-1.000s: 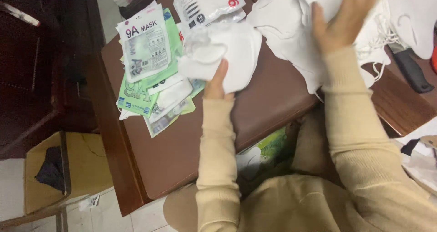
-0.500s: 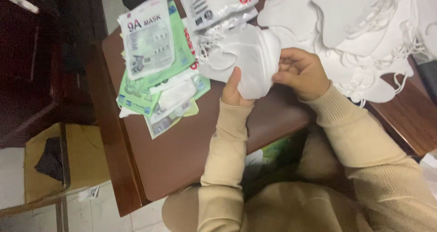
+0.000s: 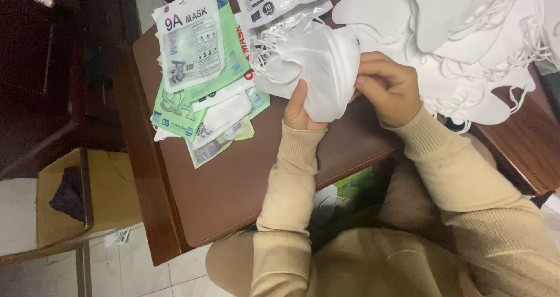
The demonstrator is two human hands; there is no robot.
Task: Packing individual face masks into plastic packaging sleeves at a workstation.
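Head view, single entry; places given from the brown table (image 3: 233,180)

1. Stack of white masks (image 3: 315,64): folded, ear loops trailing at its upper left, held just above the table's middle. We grip it with both hands.
2. Left hand (image 3: 300,107): closed on the stack's lower edge from beneath, thumb up against the white fabric, fingers hidden behind it.
3. Right hand (image 3: 388,90): curled shut, fingertips pinching the stack's right edge.
4. Heap of loose white masks (image 3: 466,34): unbagged, loops tangled, spread over the table's far right part, just beside our right hand.
5. Printed mask packets (image 3: 195,81): white and green pouches overlapping on the table's far left part, near its left edge; some look flat and already filled, though we cannot tell for each.
6. Clear packet (image 3: 280,0): at the table's far edge, just behind the held stack.
7. Cardboard box (image 3: 64,192): on the floor left of the table.

Progress, as we judge it: a few packets lie finished; the held stack is gathered but not yet bagged; the large heap remains unsorted, so most of the work is left
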